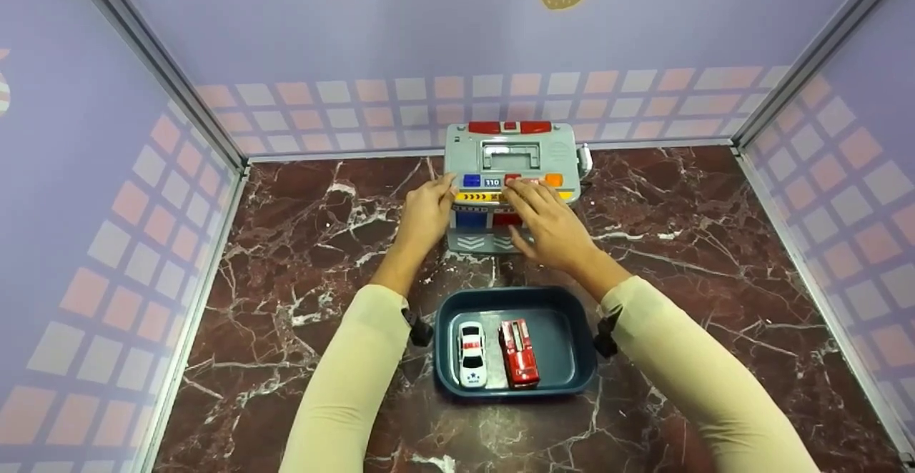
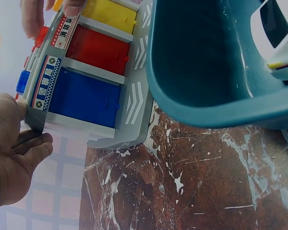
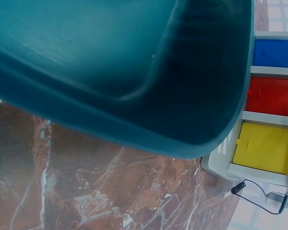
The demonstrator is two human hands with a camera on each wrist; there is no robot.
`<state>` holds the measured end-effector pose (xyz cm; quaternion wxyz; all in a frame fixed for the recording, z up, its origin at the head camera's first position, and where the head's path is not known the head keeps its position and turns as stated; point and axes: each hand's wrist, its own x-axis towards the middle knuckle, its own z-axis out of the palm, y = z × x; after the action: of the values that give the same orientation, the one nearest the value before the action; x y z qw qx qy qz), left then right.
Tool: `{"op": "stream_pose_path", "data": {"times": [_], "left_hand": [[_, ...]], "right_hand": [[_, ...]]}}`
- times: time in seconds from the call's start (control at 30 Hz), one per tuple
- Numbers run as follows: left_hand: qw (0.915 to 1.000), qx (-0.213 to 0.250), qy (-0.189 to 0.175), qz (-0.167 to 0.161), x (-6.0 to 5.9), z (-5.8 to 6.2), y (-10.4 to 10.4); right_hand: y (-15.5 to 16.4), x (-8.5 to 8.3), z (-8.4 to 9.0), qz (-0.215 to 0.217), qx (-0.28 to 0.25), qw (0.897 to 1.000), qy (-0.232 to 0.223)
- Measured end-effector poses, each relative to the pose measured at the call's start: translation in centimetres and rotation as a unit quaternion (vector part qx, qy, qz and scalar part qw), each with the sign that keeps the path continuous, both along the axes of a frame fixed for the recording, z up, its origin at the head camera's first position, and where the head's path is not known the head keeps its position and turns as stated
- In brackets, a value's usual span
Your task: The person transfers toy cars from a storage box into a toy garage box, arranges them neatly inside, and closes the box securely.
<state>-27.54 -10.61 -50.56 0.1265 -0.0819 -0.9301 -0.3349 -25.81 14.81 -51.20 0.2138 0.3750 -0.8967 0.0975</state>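
At the left, a person's left hand grips the front left corner of a toy garage's roof, thumb above and curled fingers beneath the edge. The toy garage sits on a dark red marble-patterned table, close to the back wall. Its blue door is at the left end of the front, closed. Nearer the person, in the left part of a dark teal tray, lies a white police car; a red fire truck lies just to its right, near the middle. The garage's middle, red door is also closed. The right hand reaches over the roof's front edge with fingers fairly straight, fingertips at the red light; it appears to press or steady rather than grasp. Farther right, the yellow door is closed, and a white handset hangs on the garage's side.

The work seems at an early stage: both hands are on the garage, but no door is raised and neither vehicle is out of the tray. What the garage holds inside cannot be told.
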Motion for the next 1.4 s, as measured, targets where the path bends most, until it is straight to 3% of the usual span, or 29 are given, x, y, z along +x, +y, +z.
{"op": "stream_pose_path", "data": {"times": [0.4,0.63,1.4], "left_hand": [[0.9999,0.009,-0.01,0.002,-0.1,-0.1,0.0],[1.0,0.005,-0.005,0.004,-0.1,0.0,0.0],[1.0,0.0,-0.004,0.004,0.0,0.0,0.1]], "right_hand": [[-0.1,0.1,0.8,-0.008,0.0,0.999,-0.054],[-0.3,0.1,1.1,-0.007,-0.021,0.998,-0.063],[-0.2,0.2,1.1,-0.023,-0.008,0.996,-0.086]]}}
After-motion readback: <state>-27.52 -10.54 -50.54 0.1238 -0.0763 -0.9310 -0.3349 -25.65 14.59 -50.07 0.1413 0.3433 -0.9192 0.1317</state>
